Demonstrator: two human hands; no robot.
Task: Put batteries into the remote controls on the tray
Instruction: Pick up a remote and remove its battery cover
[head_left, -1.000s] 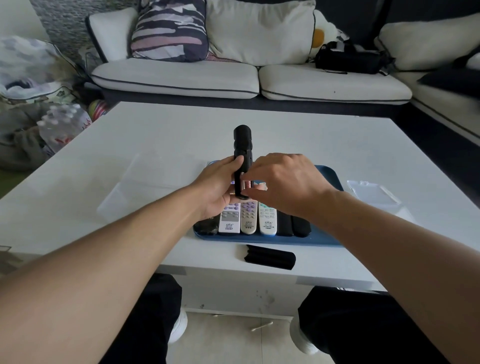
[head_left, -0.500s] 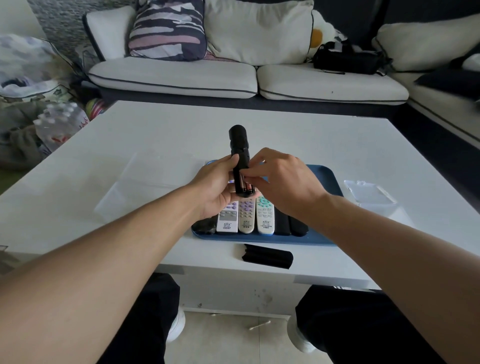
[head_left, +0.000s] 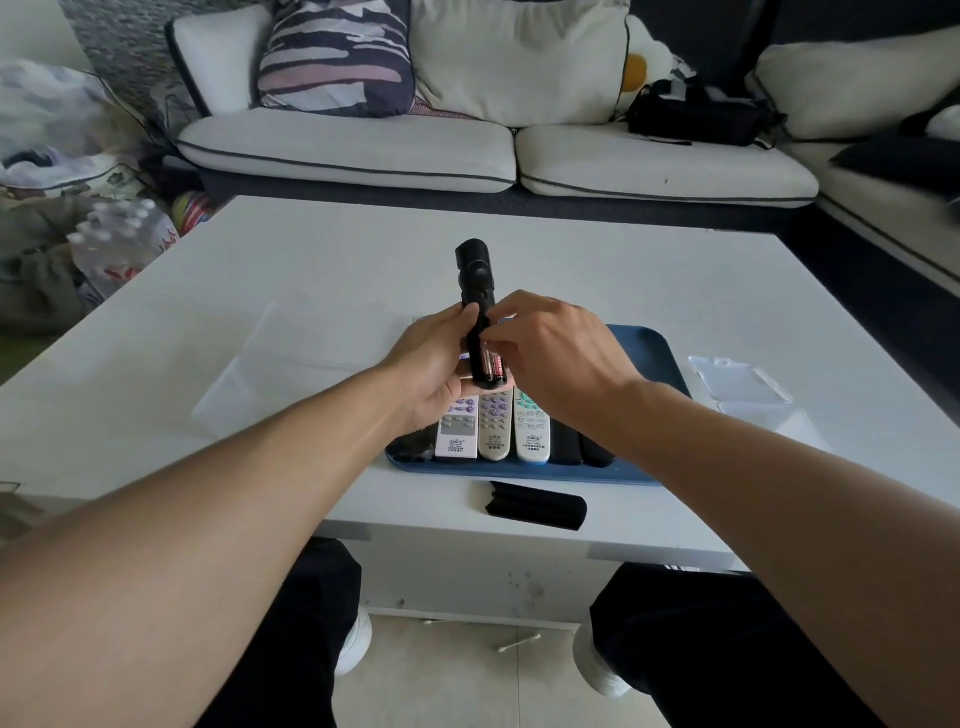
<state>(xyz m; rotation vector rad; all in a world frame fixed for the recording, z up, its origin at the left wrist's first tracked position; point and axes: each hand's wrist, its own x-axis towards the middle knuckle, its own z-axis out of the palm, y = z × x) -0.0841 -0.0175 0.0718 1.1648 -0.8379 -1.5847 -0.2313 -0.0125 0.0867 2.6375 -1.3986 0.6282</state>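
1. Head view: your left hand (head_left: 434, 364) grips the black remote (head_left: 475, 306) upright above the blue tray (head_left: 644, 345), back open, two batteries (head_left: 492, 368) seated in its bay.
2. Your right hand (head_left: 553, 358) pinches at the batteries, fingertips pressing them home.
3. The back cover (head_left: 537, 512) lies on the white table (head_left: 311, 270), just before the tray (not yet refitted).
4. Left to do: close this one, then the row of remotes (head_left: 493, 428) on the tray; whether those hold batteries can't be told.

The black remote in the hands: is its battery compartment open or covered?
Open: batteries lie exposed in the black remote, and a loose black cover rests on the table.
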